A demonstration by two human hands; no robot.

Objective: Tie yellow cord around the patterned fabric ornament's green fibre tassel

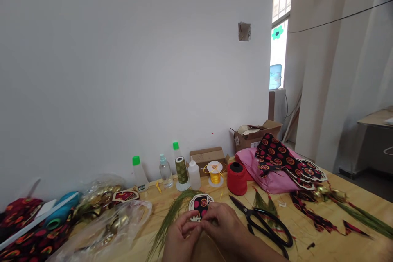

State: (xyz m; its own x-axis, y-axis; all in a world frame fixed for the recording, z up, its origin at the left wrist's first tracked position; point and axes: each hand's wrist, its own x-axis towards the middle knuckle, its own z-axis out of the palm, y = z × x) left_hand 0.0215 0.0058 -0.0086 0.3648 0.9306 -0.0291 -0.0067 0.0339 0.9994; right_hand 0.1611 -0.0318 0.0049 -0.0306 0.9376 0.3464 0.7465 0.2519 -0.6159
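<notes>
At the table's front, my left hand [184, 233] and my right hand [223, 223] meet, both with fingers pinched together. What the fingertips hold is hidden; a thin yellowish strand [217, 246] shows just below them. Right behind the fingers is a flat ornament [203, 201] with a white outline and black patterned fabric, partly covered by my hands. A green tassel [172, 217] spreads out to the left of it. Black-handled scissors [260, 223] lie to the right, close to my right wrist, with their blades pointing away to the left.
Along the wall stand a glue bottle [194, 176], an olive thread cone [181, 172], a yellow cord spool [215, 177] and a red thread cone [237, 181]. Plastic bags [135, 223] with bells lie left. Patterned fabric [274, 153] rests on pink material [250, 168] at right, before a cardboard box [242, 141].
</notes>
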